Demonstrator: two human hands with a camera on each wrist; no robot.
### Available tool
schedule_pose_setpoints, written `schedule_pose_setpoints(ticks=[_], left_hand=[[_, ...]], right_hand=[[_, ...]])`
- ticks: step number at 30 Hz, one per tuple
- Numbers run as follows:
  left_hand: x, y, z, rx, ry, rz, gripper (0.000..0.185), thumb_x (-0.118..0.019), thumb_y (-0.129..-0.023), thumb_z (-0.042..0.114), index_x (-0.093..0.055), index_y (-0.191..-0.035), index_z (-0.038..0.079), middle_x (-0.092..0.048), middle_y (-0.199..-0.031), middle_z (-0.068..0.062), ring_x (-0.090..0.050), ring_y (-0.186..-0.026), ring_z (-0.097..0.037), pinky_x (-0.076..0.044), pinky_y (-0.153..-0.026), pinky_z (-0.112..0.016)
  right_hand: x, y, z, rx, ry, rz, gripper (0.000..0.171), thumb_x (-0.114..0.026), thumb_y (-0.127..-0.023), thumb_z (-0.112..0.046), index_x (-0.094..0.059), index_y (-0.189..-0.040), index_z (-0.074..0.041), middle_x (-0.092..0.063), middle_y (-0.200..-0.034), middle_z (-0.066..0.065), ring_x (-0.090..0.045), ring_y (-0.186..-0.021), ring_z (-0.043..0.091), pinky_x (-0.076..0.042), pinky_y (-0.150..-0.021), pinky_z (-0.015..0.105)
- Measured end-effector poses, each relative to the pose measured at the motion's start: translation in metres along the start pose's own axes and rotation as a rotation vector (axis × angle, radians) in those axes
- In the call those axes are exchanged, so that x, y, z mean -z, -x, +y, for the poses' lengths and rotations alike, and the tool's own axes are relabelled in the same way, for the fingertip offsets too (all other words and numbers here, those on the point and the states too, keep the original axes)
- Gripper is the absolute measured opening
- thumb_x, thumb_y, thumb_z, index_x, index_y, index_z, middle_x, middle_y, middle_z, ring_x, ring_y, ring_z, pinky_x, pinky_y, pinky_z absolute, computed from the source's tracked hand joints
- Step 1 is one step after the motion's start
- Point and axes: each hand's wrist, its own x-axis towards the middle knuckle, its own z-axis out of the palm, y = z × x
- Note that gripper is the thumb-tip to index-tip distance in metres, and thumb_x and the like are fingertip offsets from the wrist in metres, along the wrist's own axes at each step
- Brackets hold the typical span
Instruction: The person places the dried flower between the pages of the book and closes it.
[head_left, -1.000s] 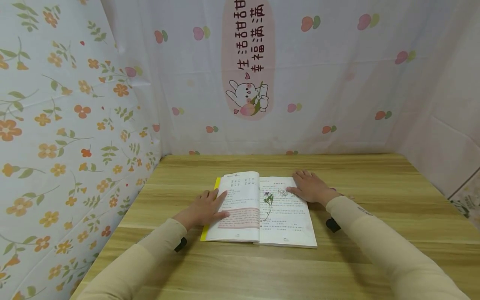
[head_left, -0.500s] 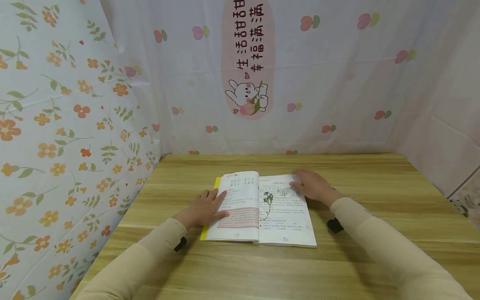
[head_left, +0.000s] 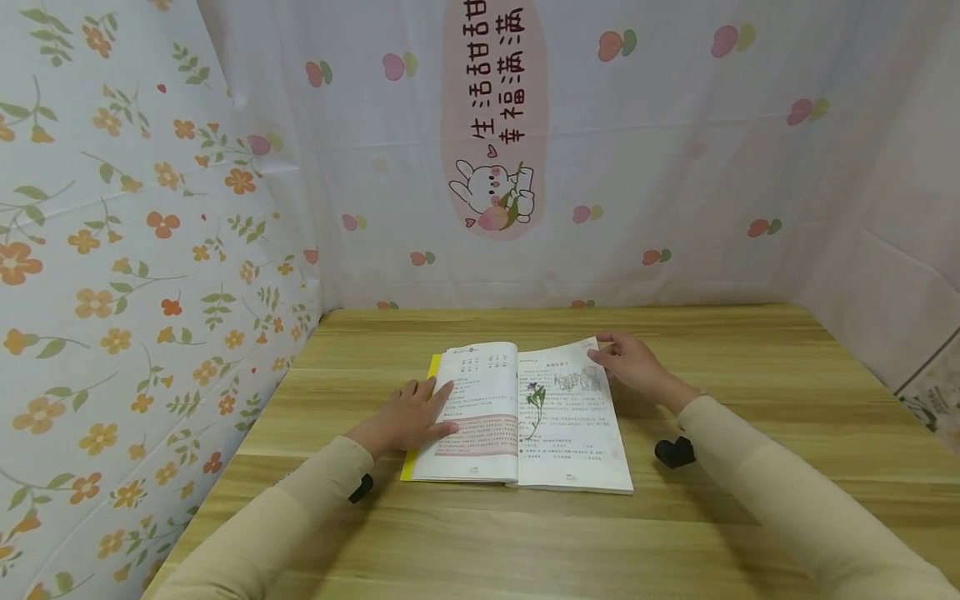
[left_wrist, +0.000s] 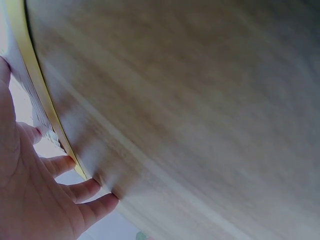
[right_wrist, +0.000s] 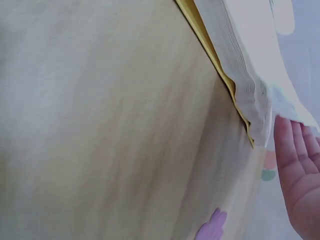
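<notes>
An open book with a yellow cover lies on the wooden table in the head view. On its right page, beside the fold, is a sprig with a purple flower and green leaves; I cannot tell whether it is real or printed. My left hand rests on the left edge of the book, its fingers spread. In the left wrist view, its fingertips reach past the yellow cover to the table. At the top right corner, my right hand pinches a page, thumb above and fingers beneath. That corner is lifted off the pages below.
The wooden table runs back to a hanging printed cloth. A flowered cloth borders the left side. A small purple thing shows low in the right wrist view.
My right hand, earlier flat on the right page, has slid to its top outer corner and now pinches and lifts it. The left hand has stayed in place.
</notes>
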Motion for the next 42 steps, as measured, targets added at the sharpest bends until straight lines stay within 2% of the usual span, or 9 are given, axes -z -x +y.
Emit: schedule_pose_setpoints(ticks=[5,10,17,21,26,30,35,39,42], left_hand=[[0.000,0.001,0.000,-0.018,0.002,0.010,0.075,-0.041,-0.099,0.057,-0.025,-0.154,0.009,-0.031,-0.149,-0.026,-0.037,-0.128,-0.047,-0.037,-0.097,-0.058],[0.001,0.002,0.000,-0.012,0.003,-0.001,0.077,-0.039,-0.099,0.059,-0.023,-0.155,0.009,-0.030,-0.150,-0.026,-0.036,-0.129,-0.047,-0.036,-0.098,-0.058],[0.002,0.001,-0.001,0.001,0.011,-0.018,0.078,-0.039,-0.098,0.060,-0.023,-0.155,0.009,-0.029,-0.150,-0.026,-0.035,-0.130,-0.047,-0.036,-0.099,-0.059],[0.000,0.001,-0.002,0.009,0.008,-0.020,0.079,-0.038,-0.098,0.061,-0.021,-0.156,0.010,-0.028,-0.151,-0.025,-0.034,-0.131,-0.046,-0.035,-0.100,-0.058],[-0.001,0.000,-0.002,0.005,0.017,-0.008,0.078,-0.038,-0.098,0.061,-0.022,-0.156,0.011,-0.029,-0.151,-0.025,-0.034,-0.131,-0.046,-0.035,-0.100,-0.058],[0.000,0.000,-0.002,-0.004,0.015,-0.005,0.078,-0.038,-0.098,0.061,-0.022,-0.155,0.010,-0.029,-0.151,-0.024,-0.034,-0.131,-0.046,-0.035,-0.100,-0.057],[0.000,0.001,-0.001,-0.007,0.018,-0.004,0.078,-0.039,-0.098,0.061,-0.023,-0.155,0.010,-0.029,-0.150,-0.024,-0.034,-0.131,-0.046,-0.035,-0.100,-0.057],[0.001,0.001,0.000,0.004,0.012,-0.007,0.078,-0.039,-0.098,0.061,-0.023,-0.155,0.010,-0.030,-0.151,-0.024,-0.034,-0.131,-0.045,-0.034,-0.101,-0.057],[0.001,0.000,0.000,0.010,-0.003,-0.011,0.078,-0.039,-0.097,0.061,-0.023,-0.155,0.011,-0.029,-0.151,-0.023,-0.035,-0.131,-0.045,-0.034,-0.101,-0.056]], right_hand=[[0.005,0.010,0.002,-0.096,-0.183,-0.097,0.064,-0.046,-0.104,-0.034,-0.026,-0.148,0.008,-0.053,-0.129,0.028,-0.062,-0.104,0.031,-0.052,-0.084,0.040],[0.007,0.021,-0.003,-0.119,-0.321,-0.116,0.073,-0.036,-0.104,-0.048,-0.025,-0.149,0.007,-0.045,-0.138,0.029,-0.060,-0.105,0.023,-0.052,-0.084,0.033],[-0.004,0.033,-0.024,-0.047,-0.659,-0.239,0.087,-0.026,-0.099,-0.059,-0.015,-0.149,0.011,-0.063,-0.115,0.014,-0.066,-0.094,0.015,-0.054,-0.078,0.031],[-0.016,0.039,-0.039,-0.019,-0.716,-0.294,0.093,-0.023,-0.096,-0.064,-0.013,-0.149,0.012,-0.066,-0.104,0.002,-0.066,-0.089,0.013,-0.054,-0.074,0.028],[-0.034,0.046,-0.051,0.013,-0.619,-0.285,0.091,-0.019,-0.096,-0.066,-0.023,-0.148,0.008,-0.064,-0.106,0.005,-0.063,-0.090,0.015,-0.052,-0.076,0.030],[-0.050,0.051,-0.054,0.063,-0.471,-0.256,0.078,-0.018,-0.102,-0.057,-0.030,-0.147,0.005,-0.060,-0.119,0.018,-0.062,-0.102,0.023,-0.052,-0.083,0.035],[-0.073,0.060,-0.059,0.149,-0.240,-0.258,0.064,-0.031,-0.106,-0.043,-0.015,-0.156,-0.006,-0.038,-0.148,0.024,-0.047,-0.128,0.035,-0.042,-0.099,0.047],[-0.090,0.067,-0.060,0.186,-0.005,-0.268,0.073,-0.044,-0.102,-0.047,-0.008,-0.157,-0.017,-0.028,-0.155,0.016,-0.041,-0.134,0.031,-0.035,-0.105,0.047],[-0.100,0.070,-0.060,0.256,0.120,-0.289,0.081,-0.049,-0.099,-0.050,-0.004,-0.157,-0.016,-0.017,-0.159,0.013,-0.029,-0.140,0.027,-0.030,-0.109,0.045]])
